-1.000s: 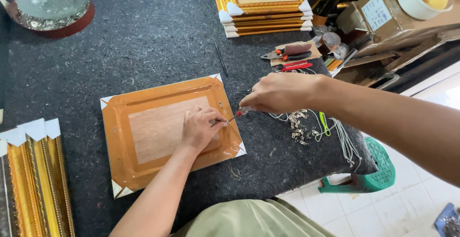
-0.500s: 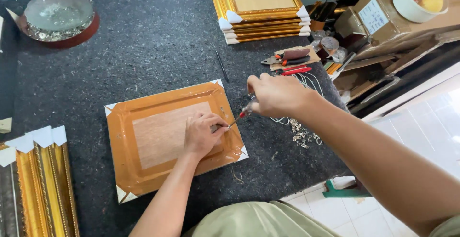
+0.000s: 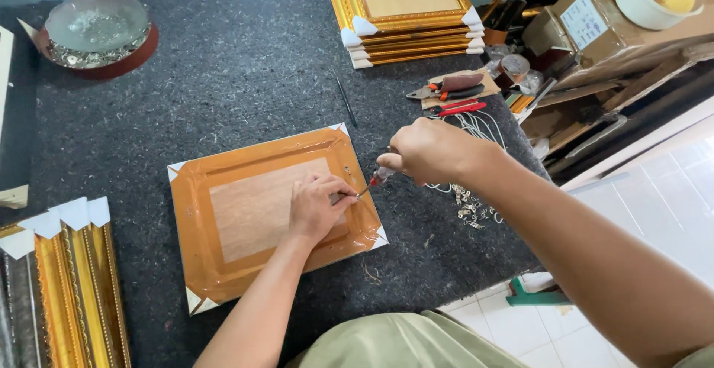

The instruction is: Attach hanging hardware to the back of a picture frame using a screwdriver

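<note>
Currently, left hand rests palm-down on the back of an orange picture frame, fingers curled, fingertips pinching something small, too tiny to identify; frame lies face-down on the dark felt table; right hand closed round a small screwdriver, tip at the left fingertips; stacked gold frames well apart behind.
</note>
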